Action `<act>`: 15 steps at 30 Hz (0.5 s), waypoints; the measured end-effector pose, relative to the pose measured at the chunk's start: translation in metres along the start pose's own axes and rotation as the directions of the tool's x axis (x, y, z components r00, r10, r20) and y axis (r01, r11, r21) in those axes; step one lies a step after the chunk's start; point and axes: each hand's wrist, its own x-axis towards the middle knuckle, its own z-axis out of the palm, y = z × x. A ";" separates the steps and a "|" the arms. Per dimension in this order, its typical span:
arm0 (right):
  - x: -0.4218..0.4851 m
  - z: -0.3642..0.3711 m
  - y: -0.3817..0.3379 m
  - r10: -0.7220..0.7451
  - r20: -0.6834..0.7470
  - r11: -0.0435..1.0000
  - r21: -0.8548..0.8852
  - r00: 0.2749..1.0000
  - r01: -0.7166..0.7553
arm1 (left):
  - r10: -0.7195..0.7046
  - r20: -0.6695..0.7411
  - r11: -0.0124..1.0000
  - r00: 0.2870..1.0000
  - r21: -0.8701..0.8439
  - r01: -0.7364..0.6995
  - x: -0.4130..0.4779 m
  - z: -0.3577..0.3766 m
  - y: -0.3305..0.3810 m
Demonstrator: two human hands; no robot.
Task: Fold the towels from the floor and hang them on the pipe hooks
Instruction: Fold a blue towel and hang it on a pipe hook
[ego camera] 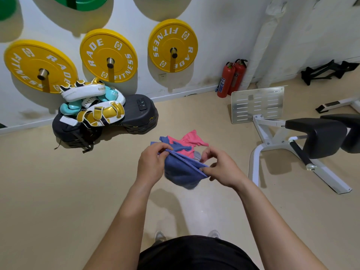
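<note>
blue towel (181,170): matt cloth | floor (58,191): smooth, faint sheen

Yellow weight plates (40,65): three, one on each wall peg.
Green weight plates (81,2): three, all cut off by the top edge.
Fire extinguishers (226,80): two, red, side by side.
Hands: two, the left hand (152,162) and the right hand (222,168), both pinching one towel.
Held blue towel (181,172): one.
Floor towels (191,141): at least two, one pink and one blue; a grey scrap may be a third.
Gold-and-white pads (101,114): two plain to see; the rest of the heap cannot be counted.
Wall socket (162,76): one.
Slotted metal plate (257,104): one.
Black bench cushions (315,137): two.
Shoes (159,235): two, toes only.
</note>
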 end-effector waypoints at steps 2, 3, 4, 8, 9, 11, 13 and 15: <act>0.000 -0.002 -0.010 -0.095 0.071 0.995 -0.024 0.993 0.097 | -0.035 0.000 0.999 0.999 0.003 0.035 -0.002 0.007 -0.008; 0.001 -0.001 -0.012 -0.124 0.090 0.991 -0.046 0.988 0.129 | -0.049 -0.005 0.999 0.999 0.000 0.049 -0.003 0.010 -0.010; 0.001 0.000 -0.013 -0.139 0.092 0.987 -0.064 0.986 0.145 | -0.056 -0.015 0.998 0.998 -0.008 0.056 -0.003 0.012 -0.011; 0.000 0.004 -0.005 -0.125 -0.023 0.982 -0.147 0.992 0.121 | -0.056 -0.049 0.996 0.997 -0.069 0.052 -0.001 0.011 -0.006; 0.000 0.003 -0.002 -0.121 -0.044 0.977 -0.181 0.992 0.111 | -0.057 -0.057 0.995 0.997 -0.079 0.052 0.001 0.009 -0.004; -0.002 0.001 0.003 -0.103 -0.062 0.968 -0.235 0.993 0.085 | -0.068 -0.074 0.993 0.995 -0.097 0.061 0.004 0.007 -0.001; -0.004 0.000 0.007 -0.118 -0.062 0.949 -0.302 0.991 0.094 | -0.069 -0.077 0.993 0.995 -0.106 0.060 0.006 0.006 0.003; -0.007 0.000 0.011 -0.155 -0.081 0.934 -0.337 0.985 0.119 | -0.040 -0.066 0.994 0.997 -0.101 0.033 0.006 0.004 0.007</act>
